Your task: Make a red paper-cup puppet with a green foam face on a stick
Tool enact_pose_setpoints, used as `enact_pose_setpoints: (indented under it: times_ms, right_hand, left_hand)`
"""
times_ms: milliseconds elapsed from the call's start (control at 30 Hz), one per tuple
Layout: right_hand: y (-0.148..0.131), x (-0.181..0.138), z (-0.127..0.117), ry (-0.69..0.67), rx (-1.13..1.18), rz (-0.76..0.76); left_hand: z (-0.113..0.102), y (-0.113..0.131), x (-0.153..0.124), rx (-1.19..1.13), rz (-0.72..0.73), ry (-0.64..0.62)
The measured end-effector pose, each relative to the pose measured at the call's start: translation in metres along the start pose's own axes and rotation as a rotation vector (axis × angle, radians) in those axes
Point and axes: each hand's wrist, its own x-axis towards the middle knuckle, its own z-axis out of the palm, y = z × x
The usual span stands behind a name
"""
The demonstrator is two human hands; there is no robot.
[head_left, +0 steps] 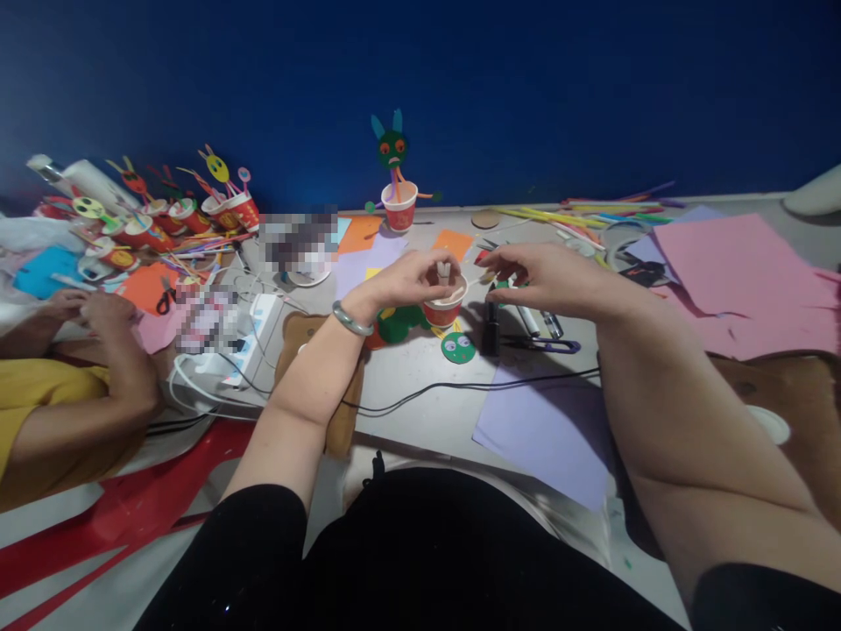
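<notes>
My left hand (424,276), with a bangle at its wrist, curls over a red-and-white paper cup (447,311). Its thumb and fingers close around a small white piece (443,273) standing in the cup's mouth; what that piece is, I cannot make out. To the right, my right hand (529,276) hovers with thumb and fingers apart, above a black upright object (491,329) of unclear kind. In front of the cup lies a green paper face (457,347) with big eyes. Green round paper pieces (400,324) are partly hidden behind my left wrist.
A finished cup figure (399,206) stands at the back by the blue wall. Coloured sticks (565,215) and pink paper (742,272) lie right; purple paper (545,429) overhangs the front edge. A black cable (427,390) crosses the table. At left, another person's hands (92,307) work near scissors (164,295).
</notes>
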Motion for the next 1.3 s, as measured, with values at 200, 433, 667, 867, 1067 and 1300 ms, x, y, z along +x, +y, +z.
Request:
enact_pose_setpoints:
  times_ms: [200,433,667,867,1067,1300]
  right_hand:
    - [-0.005,-0.002,-0.003,-0.006,-0.034,0.008]
    - [-0.01,0.002,0.007,0.044,-0.012,-0.141]
    - [-0.015,0.008,0.02,0.014,0.001,-0.228]
    - [-0.02,0.008,0.021,0.015,-0.041,-0.234]
    - [-0.028,0.007,0.022,0.025,-0.074,-0.216]
    - [-0.021,0.008,0.027,0.068,-0.065,-0.228]
  left_hand:
    - [-0.003,0.0,0.0,0.065,0.05,0.032]
    - [0.006,0.001,0.004,0.135,0.036,0.044]
    - [0.019,0.001,0.01,0.275,0.069,0.122]
    - [0.025,0.012,0.009,0.347,0.031,0.174]
    - [0.03,0.019,0.008,0.39,-0.062,0.284]
    - [0.028,0.002,0.008,0.172,-0.022,0.279]
